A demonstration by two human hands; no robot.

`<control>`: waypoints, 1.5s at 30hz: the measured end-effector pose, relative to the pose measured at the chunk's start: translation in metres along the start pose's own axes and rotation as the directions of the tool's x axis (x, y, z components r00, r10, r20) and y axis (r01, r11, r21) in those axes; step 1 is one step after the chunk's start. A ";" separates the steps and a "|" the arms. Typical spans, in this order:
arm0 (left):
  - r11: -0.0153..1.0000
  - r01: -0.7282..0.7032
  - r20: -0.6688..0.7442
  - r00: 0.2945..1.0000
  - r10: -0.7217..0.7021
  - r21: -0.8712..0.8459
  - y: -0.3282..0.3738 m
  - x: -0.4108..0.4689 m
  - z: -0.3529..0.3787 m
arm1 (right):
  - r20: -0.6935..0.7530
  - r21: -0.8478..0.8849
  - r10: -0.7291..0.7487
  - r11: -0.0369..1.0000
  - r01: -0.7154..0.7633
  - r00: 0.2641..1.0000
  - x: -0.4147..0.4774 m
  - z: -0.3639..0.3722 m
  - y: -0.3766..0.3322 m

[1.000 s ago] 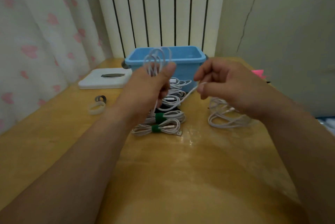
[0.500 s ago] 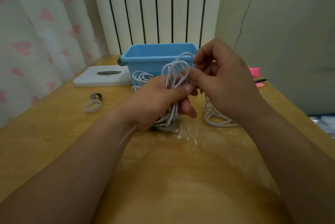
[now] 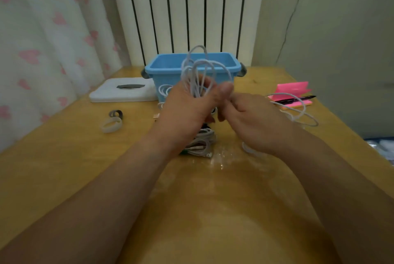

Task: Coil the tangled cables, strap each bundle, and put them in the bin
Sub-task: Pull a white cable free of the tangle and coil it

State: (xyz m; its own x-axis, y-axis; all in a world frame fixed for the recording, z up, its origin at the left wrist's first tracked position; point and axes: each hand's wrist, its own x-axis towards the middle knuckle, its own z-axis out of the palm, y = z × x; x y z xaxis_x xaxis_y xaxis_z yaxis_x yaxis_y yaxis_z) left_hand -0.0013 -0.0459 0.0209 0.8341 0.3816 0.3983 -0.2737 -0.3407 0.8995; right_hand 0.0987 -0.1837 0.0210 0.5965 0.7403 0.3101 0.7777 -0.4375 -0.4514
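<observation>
My left hand (image 3: 187,105) grips a half-made coil of white cable (image 3: 200,69), its loops standing up above my fingers in front of the blue bin (image 3: 166,67). My right hand (image 3: 253,120) sits just right of it with fingers curled, pinching the same cable; the loose tail (image 3: 298,112) trails off to the right over the table. Strapped white bundles (image 3: 202,144) lie on the table under my left hand, partly hidden. More white cable (image 3: 164,89) shows against the bin's front wall.
Two loose straps, one white (image 3: 110,126) and one dark (image 3: 116,113), lie at the left. A white flat box (image 3: 121,93) sits beside the bin. Pink sticky notes (image 3: 293,90) with a black pen (image 3: 296,99) are at the right. A radiator stands behind.
My right hand has dropped from the top of the loops to below and right of my left thumb. The cable tail now swings out to the right. The coil has gained a loop.
</observation>
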 end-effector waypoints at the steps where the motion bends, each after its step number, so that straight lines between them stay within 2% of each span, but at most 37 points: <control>1: 1.000 0.000 0.007 1.000 0.000 0.005 0.000 -0.001 0.002 | 0.036 -0.043 -0.008 0.999 0.010 0.999 -0.002 0.004 -0.005; 3: 1.000 0.024 0.007 1.000 -0.024 -0.006 -0.001 0.000 0.004 | 0.067 -0.093 -0.033 0.995 0.039 0.997 -0.003 0.007 -0.011; 6: 1.000 -0.001 0.006 1.000 0.001 0.029 -0.002 0.000 0.004 | 0.084 -0.058 -0.035 0.998 0.040 0.996 -0.003 0.005 -0.010; 9: 0.999 -0.032 -0.089 0.995 0.035 0.037 -0.006 0.000 0.001 | 0.079 -0.060 -0.059 0.996 0.064 0.995 -0.003 0.003 -0.011; 11: 0.991 0.007 -0.118 0.993 -0.023 -0.134 -0.006 0.004 -0.002 | 0.065 -0.087 -0.064 0.994 0.069 0.996 -0.002 0.002 -0.008; 12: 0.955 0.020 -0.111 0.992 -0.055 -0.296 -0.004 0.007 -0.005 | 0.058 -0.105 -0.053 0.993 0.059 0.997 -0.001 0.000 -0.004; 14: 0.819 0.027 -0.108 0.988 -0.108 -0.573 0.000 0.013 -0.016 | 0.054 -0.144 -0.008 0.989 0.015 0.998 0.001 -0.007 0.005; 16: 0.782 0.012 -0.157 0.978 -0.140 -0.623 0.002 0.018 -0.034 | 0.081 -0.194 0.043 0.981 -0.026 0.996 0.003 -0.017 0.015; 18: 0.877 0.004 -0.206 0.972 -0.117 -0.481 0.002 0.020 -0.050 | 0.099 -0.180 0.082 0.982 -0.063 0.992 0.002 -0.024 0.021; 20: 0.992 0.053 -0.182 0.981 -0.074 -0.116 0.006 0.016 -0.048 | 0.072 -0.045 0.089 0.995 -0.086 0.993 0.001 -0.028 0.023; 22: 0.964 0.088 -0.079 0.994 -0.070 0.250 0.008 0.011 -0.035 | 0.022 0.129 0.089 0.987 -0.091 0.996 0.001 -0.030 0.019; 24: 0.921 0.080 0.045 0.993 -0.105 0.380 0.007 0.008 -0.023 | -0.052 0.267 0.097 0.960 -0.080 0.994 0.002 -0.032 0.015; 27: 0.921 0.093 0.130 0.980 -0.152 0.379 0.006 0.005 -0.015 | -0.122 0.388 0.095 0.921 -0.040 0.988 0.003 -0.033 0.014; 29: 0.939 0.108 0.169 0.971 -0.171 0.328 0.005 0.004 -0.011 | -0.112 0.445 0.104 0.895 -0.044 0.988 0.003 -0.033 0.015; 31: 0.943 0.089 0.188 0.970 -0.155 0.320 0.002 0.002 -0.007 | -0.044 0.558 0.126 0.826 -0.080 0.991 0.004 -0.032 0.016; 34: 0.939 0.012 0.160 0.985 -0.071 0.344 -0.003 0.001 -0.005 | 0.146 0.686 0.112 0.705 -0.182 0.983 0.004 -0.031 0.014; 36: 0.955 -0.012 0.184 0.982 -0.045 0.298 -0.003 0.000 -0.005 | 0.224 0.660 0.078 0.721 -0.210 0.971 0.003 -0.029 0.010; 39: 0.959 -0.009 0.215 0.975 -0.055 0.284 -0.003 0.001 -0.006 | 0.224 0.643 0.068 0.739 -0.200 0.972 0.003 -0.029 0.005; 42: 0.953 -0.031 0.192 0.981 -0.029 0.300 -0.003 0.001 -0.007 | 0.216 0.724 0.076 0.657 -0.212 0.973 0.004 -0.032 0.007; 44: 0.985 0.026 0.112 0.993 -0.046 0.173 -0.003 0.002 -0.006 | 0.214 0.773 0.059 0.600 -0.206 0.975 0.003 -0.038 0.012; 45: 0.995 0.065 0.057 0.996 -0.069 0.080 -0.003 0.003 -0.008 | 0.212 0.771 0.043 0.606 -0.194 0.976 0.002 -0.040 0.015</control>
State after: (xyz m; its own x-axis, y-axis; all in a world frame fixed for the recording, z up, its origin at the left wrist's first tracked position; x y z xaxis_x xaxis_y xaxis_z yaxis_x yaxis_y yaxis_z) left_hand -0.0013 -0.0369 0.0206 0.8771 0.3545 0.3241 -0.1798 -0.3833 0.9059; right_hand 0.1195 -0.2087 0.0481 0.5740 0.8120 0.1059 0.2022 -0.0152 -0.9792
